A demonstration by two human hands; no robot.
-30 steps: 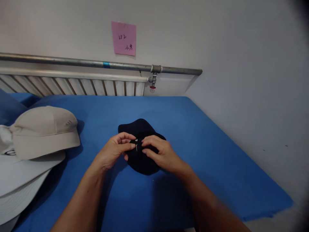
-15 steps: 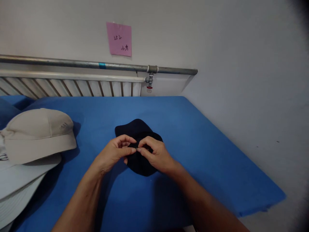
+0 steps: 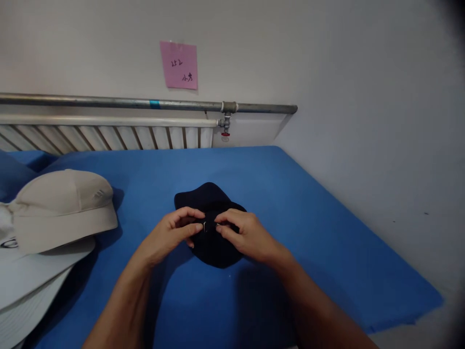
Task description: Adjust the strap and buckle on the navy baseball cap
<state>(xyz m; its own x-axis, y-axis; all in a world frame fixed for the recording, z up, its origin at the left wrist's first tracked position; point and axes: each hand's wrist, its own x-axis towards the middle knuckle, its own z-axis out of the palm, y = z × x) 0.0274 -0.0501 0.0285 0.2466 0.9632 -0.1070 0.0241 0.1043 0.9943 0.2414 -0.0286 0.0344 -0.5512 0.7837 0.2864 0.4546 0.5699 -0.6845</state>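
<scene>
A dark navy cap (image 3: 209, 198) lies on the blue cloth-covered table (image 3: 290, 203) in front of me. Both hands rest on its near half. My left hand (image 3: 170, 235) pinches the cap's strap from the left, fingers closed. My right hand (image 3: 247, 235) pinches it from the right, fingertips pressed together. Between the two sets of fingertips a small metal buckle (image 3: 206, 226) shows. The cap's near edge sticks out below my hands.
A beige cap (image 3: 61, 203) sits on a stack of white brimmed hats (image 3: 25, 276) at the table's left edge. A radiator (image 3: 109, 135) and a metal pipe (image 3: 145, 103) run along the back wall, with a pink note (image 3: 179, 64) above. A white wall borders the right side.
My fingertips have shifted slightly on the strap; the buckle, hidden half a second ago, shows again between them. The cap has stayed in place.
</scene>
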